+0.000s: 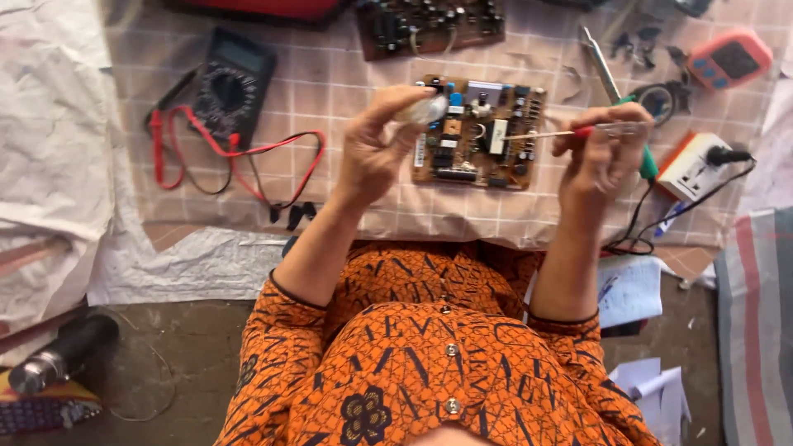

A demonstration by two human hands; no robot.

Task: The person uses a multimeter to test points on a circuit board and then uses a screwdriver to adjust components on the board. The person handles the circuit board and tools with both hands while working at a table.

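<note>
The left hand (pixel 373 147) has its fingers pressed together around a small pale, roundish object (pixel 423 108), which it pinches above the upper left corner of the circuit board (pixel 477 132); what this object is cannot be told, because it is blurred. The right hand (pixel 601 157) pinches a thin tool with a red and clear handle (pixel 607 129), probably a small screwdriver. Its long axis lies almost level, and the metal shaft points to the left, toward the board, with the tip over the right part of it. The board therefore lies between both hands, a little farther from the person's body, and the left hand is the nearer to it. The board rests on a checked cloth (pixel 330 74). Farther out, a black multimeter (pixel 233 85) with red and black leads lies near the cloth's upper left corner, a soldering iron (pixel 609 80) and a white power socket (pixel 694 168) lie toward the right edge, and an orange timer (pixel 730 59) sits at the upper right corner.
</note>
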